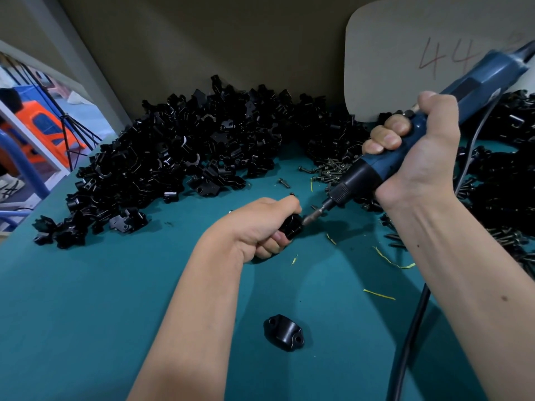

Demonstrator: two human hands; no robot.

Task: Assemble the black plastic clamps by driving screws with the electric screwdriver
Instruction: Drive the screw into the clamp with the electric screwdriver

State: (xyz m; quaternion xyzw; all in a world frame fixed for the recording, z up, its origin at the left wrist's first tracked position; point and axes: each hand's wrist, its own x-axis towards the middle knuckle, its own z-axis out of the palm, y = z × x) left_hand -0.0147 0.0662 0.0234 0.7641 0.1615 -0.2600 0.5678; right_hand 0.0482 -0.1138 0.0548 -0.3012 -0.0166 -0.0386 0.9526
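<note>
My left hand (262, 224) was down on the teal table (86, 299), fingers curled tight round a black clamp (291, 226), of which only the end nearest the tool showed past my knuckles. My right hand (417, 149) was wrapped round the blue body of the electric screwdriver (405, 146), fingers folded over the grip and thumb on top, with the tool slanting down from upper right toward my left fist. Its metal bit (314, 216) met the exposed end of the clamp (whether a screw sat under the tip I could not tell, since the joint was too small and dark). The screwdriver's black cord (411, 337) ran down past my right forearm and off the bottom edge. Nearer to me, well apart from both hands, one loose clamp half (285, 332) lay flat on the table with its two holes facing up. Behind my hands a big heap of black clamp parts (173, 157) spread across the back of the table, and just beside the screwdriver's nose lay a scatter of dark screws (327, 169), with a single screw (284, 182) off on its own. A few thin yellow shreds (390, 260) lay on the table by my right wrist. A pale board (405, 53) marked in red with "44" leaned at the back right.
</note>
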